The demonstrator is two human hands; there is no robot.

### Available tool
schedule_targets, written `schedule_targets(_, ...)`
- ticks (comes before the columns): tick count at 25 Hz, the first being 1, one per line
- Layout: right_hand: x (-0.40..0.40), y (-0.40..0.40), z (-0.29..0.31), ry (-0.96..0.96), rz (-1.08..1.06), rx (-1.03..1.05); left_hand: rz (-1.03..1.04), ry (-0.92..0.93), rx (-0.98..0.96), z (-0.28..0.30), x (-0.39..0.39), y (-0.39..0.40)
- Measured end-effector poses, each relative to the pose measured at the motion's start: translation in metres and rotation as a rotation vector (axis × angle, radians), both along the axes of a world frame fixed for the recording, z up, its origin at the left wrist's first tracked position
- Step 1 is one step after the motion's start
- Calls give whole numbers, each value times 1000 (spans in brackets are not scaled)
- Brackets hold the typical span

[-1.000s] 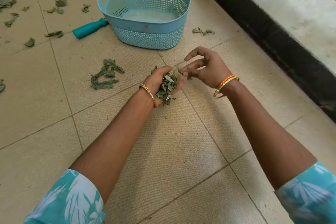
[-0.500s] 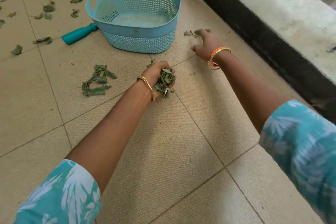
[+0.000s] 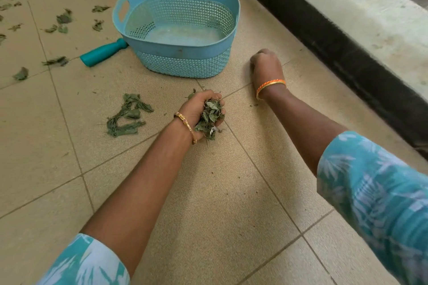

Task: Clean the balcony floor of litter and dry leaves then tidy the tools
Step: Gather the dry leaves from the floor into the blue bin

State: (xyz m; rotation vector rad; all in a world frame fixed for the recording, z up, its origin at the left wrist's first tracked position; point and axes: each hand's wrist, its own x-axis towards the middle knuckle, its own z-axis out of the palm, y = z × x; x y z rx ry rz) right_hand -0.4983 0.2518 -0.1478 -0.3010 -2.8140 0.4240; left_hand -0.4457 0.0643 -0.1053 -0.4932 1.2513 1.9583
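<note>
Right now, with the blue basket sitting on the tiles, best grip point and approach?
Take the blue basket by the oval cut-out handle in its left end wall, coming from the left and above. The rim is open there, and the teal tool handle lies lower beside it.

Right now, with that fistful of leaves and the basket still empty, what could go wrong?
1. The left hand holds an overfull bunch of dry leaves; bits hang below the palm and may drop on the way to the blue basket.
2. The basket's perforated walls might let small crumbs through.
3. The leaf pile could be missed.
</note>
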Motion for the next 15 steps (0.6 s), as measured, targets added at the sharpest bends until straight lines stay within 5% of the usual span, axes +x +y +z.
schedule_targets(3,43,-27,18,86,-185,-435,14,-15,23,2,7,-4)
schedule_targets(6,91,-64,41,100,-276,-1000,-61,50,-116,6,20,-11)
schedule_targets(8,117,-85,54,81,-265,-1186,-145,84,-233,10,34,-20)
schedule_targets(11,148,-115,58,56,-182,-1203,-247,67,-259,18,54,-39)
schedule_targets(15,162,-148,59,53,28,-965,-240,86,-101,29,66,-72)
